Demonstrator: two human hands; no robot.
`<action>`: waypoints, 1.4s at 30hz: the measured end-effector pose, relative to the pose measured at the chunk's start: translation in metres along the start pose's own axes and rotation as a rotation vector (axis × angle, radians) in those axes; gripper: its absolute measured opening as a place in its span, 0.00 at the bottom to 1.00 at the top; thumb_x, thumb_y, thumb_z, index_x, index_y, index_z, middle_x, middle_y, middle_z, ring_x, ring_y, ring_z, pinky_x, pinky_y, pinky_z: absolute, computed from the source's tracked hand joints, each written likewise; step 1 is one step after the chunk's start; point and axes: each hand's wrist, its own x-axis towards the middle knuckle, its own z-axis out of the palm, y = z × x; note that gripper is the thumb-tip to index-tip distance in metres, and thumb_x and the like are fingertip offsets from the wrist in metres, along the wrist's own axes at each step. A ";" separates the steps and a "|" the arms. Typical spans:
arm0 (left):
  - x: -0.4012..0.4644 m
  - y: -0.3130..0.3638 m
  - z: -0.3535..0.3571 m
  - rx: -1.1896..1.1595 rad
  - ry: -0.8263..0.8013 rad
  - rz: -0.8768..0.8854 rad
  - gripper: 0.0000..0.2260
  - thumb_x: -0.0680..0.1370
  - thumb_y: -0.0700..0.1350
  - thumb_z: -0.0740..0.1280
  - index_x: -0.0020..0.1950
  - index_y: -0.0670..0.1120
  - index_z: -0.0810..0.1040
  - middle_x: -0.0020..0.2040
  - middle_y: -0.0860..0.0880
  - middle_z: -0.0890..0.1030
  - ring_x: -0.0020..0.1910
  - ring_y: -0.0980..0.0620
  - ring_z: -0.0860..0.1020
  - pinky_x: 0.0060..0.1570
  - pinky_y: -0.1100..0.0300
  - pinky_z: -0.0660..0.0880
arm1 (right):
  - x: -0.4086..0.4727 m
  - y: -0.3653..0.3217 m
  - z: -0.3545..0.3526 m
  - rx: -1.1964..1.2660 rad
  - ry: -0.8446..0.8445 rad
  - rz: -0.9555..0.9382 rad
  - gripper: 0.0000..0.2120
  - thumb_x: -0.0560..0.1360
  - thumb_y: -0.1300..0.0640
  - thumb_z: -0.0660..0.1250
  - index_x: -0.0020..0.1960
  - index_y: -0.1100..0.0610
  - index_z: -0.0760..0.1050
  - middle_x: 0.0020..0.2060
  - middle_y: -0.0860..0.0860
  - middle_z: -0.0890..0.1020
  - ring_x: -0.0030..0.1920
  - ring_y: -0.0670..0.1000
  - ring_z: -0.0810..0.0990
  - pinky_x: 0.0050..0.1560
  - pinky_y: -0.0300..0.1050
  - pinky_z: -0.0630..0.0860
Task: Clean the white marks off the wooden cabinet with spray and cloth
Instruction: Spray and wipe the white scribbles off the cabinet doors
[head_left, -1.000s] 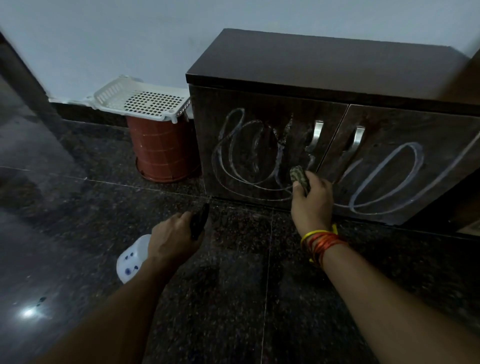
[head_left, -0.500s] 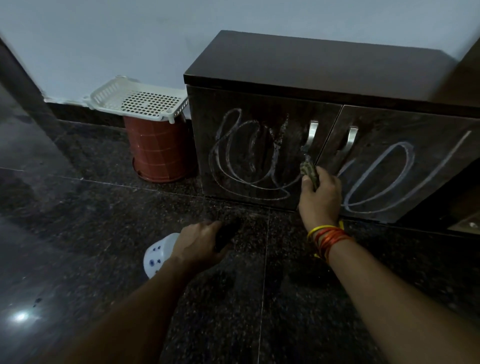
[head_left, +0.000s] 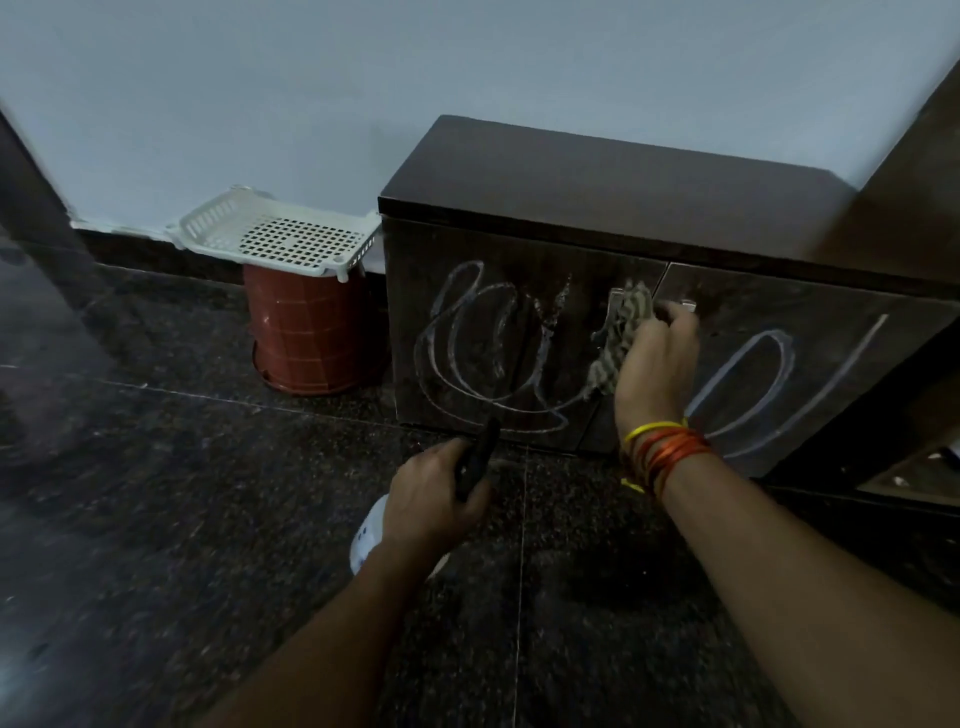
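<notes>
R hand (head_left: 655, 364) presses bunched cloth (head_left: 623, 338) on cabinet (head_left: 597, 208) by the handles; L hand (head_left: 436, 493) grips spray (head_left: 475, 465) low.

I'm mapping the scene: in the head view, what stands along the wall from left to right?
White basket on a red bucket → left cabinet door with white marks → cloth in the right hand → right cabinet door.

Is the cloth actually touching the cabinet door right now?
Touching. In the head view the right hand presses the striped cloth flat against the left cabinet door beside its handle, with no gap visible.
</notes>
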 end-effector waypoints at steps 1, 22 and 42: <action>0.003 0.001 -0.003 -0.037 0.037 -0.041 0.07 0.72 0.53 0.64 0.37 0.51 0.70 0.30 0.56 0.70 0.28 0.53 0.69 0.30 0.59 0.61 | 0.001 -0.006 0.004 -0.006 0.002 -0.014 0.20 0.73 0.54 0.55 0.64 0.55 0.70 0.62 0.56 0.73 0.58 0.54 0.72 0.58 0.44 0.67; 0.044 0.017 -0.002 -0.420 0.364 -0.223 0.07 0.75 0.53 0.64 0.40 0.53 0.76 0.28 0.45 0.74 0.27 0.40 0.74 0.28 0.41 0.73 | 0.035 0.063 0.087 -0.857 -0.152 -1.173 0.27 0.78 0.62 0.61 0.74 0.65 0.57 0.73 0.67 0.55 0.73 0.70 0.53 0.74 0.60 0.49; 0.030 0.019 -0.026 -0.354 0.360 -0.181 0.08 0.76 0.52 0.65 0.38 0.52 0.75 0.29 0.47 0.75 0.26 0.47 0.74 0.28 0.49 0.71 | 0.022 0.031 0.123 -0.789 -0.115 -1.282 0.24 0.78 0.65 0.47 0.74 0.63 0.61 0.73 0.64 0.63 0.72 0.67 0.60 0.73 0.59 0.52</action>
